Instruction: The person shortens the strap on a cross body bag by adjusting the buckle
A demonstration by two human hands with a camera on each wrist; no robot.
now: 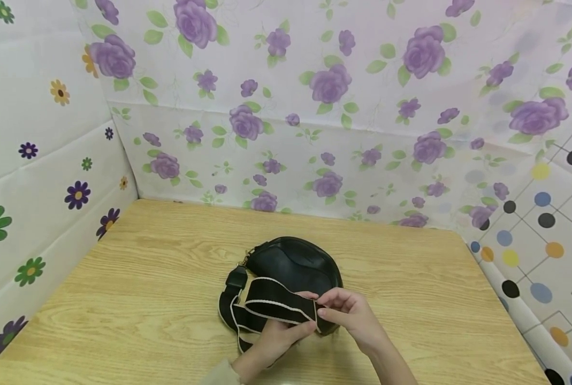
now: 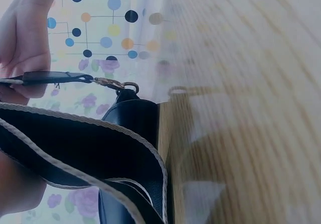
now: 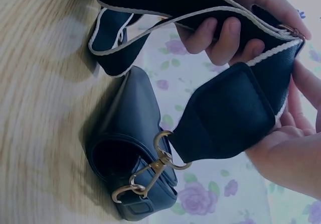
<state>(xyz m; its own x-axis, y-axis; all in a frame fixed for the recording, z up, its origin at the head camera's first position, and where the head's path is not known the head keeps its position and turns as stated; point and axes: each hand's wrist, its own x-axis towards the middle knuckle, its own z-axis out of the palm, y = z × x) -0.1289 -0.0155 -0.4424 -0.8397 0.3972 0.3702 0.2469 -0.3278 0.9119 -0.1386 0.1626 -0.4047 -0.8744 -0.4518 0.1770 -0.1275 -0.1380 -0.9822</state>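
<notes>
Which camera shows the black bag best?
The head view: the black bag shows most of its curved outline, though the strap covers part. The left wrist view shows only portions behind the strap; the right wrist view sees it end-on.

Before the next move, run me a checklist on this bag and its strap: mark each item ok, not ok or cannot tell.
1. Bag resting on the table: ok.
2. Left hand gripping the strap: ok, thumb on top, fingers beneath.
3. Right hand pinching the strap: ok, thumb and fingers at its edge.
4. Right-end clip hooked to its ring: ok.
5. Strap lying flat: not ok, it loops and folds over itself.
6. Bag's zip fully closed: cannot tell.
</notes>
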